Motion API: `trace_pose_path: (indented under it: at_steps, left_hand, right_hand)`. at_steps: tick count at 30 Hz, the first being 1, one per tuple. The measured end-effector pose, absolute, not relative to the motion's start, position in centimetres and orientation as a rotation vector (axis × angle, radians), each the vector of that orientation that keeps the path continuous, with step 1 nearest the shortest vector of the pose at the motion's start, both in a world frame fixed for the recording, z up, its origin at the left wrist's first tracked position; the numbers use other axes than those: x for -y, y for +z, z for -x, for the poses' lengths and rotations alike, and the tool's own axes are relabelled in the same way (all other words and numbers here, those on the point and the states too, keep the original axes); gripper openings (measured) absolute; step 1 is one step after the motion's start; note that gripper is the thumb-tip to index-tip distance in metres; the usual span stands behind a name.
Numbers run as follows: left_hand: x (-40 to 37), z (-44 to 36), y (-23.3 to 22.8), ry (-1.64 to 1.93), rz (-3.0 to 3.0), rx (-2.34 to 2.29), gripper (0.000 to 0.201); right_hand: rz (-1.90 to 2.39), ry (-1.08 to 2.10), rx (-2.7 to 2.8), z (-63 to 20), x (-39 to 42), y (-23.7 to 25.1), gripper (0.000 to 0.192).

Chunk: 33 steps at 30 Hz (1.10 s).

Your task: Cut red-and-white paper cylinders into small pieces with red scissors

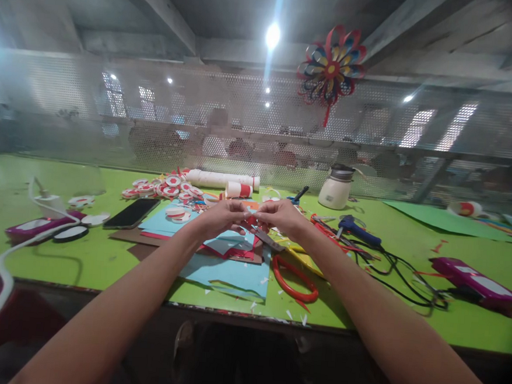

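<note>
My left hand [224, 218] and my right hand [280, 216] meet over the middle of the table, fingertips pinched close together. Between them shows a small red paper piece [251, 220], partly covered by the fingers. Beneath the hands lie light blue paper sheets [228, 275], along with red paper and brown cardboard [124, 235]. Scissors with orange-red handles [296, 281] rest just below my right hand, their blade pointing toward the fingers. Yellow paper strips [306, 260] lie beside the scissors.
Red-and-white paper discs [172, 181] are heaped behind the sheets, near a white roll [222, 180]. A phone [132, 213] lies left. A blue glue gun [361, 230] with black cable, a white kettle [335, 189] and a purple box [477, 282] stand right. A perforated screen [191, 117] rises behind.
</note>
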<state>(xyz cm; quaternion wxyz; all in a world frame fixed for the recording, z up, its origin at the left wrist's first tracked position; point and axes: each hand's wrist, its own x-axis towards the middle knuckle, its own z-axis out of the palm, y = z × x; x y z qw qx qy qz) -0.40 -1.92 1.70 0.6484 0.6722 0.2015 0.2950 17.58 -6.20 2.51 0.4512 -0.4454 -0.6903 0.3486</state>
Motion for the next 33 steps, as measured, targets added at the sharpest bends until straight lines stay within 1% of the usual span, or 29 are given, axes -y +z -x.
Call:
trace_pose_path:
  at_steps: [6, 13, 16, 18, 19, 22, 28, 33]
  left_hand:
    - [1.7, 0.5, 1.6, 0.656, -1.513, -0.467, 0.024]
    - [1.4, 0.7, 1.7, 0.738, -1.535, -0.545, 0.019]
    - [0.4, 1.1, 1.5, 0.857, -1.642, -0.732, 0.015]
    - [-0.7, 1.6, 1.1, 0.943, -1.804, -0.982, 0.014]
    - [-1.3, 1.9, 0.9, 0.930, -1.921, -1.103, 0.016]
    - [-2.8, 2.7, -0.1, 0.914, -1.963, -1.269, 0.018]
    - [-4.2, 3.2, -2.0, 0.888, -2.001, -1.424, 0.015]
    - [-4.6, 3.2, -2.1, 0.923, -2.011, -1.466, 0.020]
  right_hand:
    - [1.103, 0.843, 1.709, -17.6, 6.1, 2.3, 0.014]
    - [1.103, 0.863, 1.680, -17.7, 6.2, 2.5, 0.017]
    - [1.105, 0.870, 1.688, -17.9, 5.9, 2.4, 0.018]
    - [1.102, 0.870, 1.700, -18.1, 5.8, 2.2, 0.018]
    - [1.102, 0.867, 1.707, -18.1, 5.7, 2.1, 0.018]
    - [1.104, 0.857, 1.726, -18.1, 5.5, 1.8, 0.015]
    - [1.107, 0.854, 1.747, -18.1, 5.4, 1.5, 0.013]
    - [1.100, 0.869, 1.743, -18.2, 5.4, 1.5, 0.013]
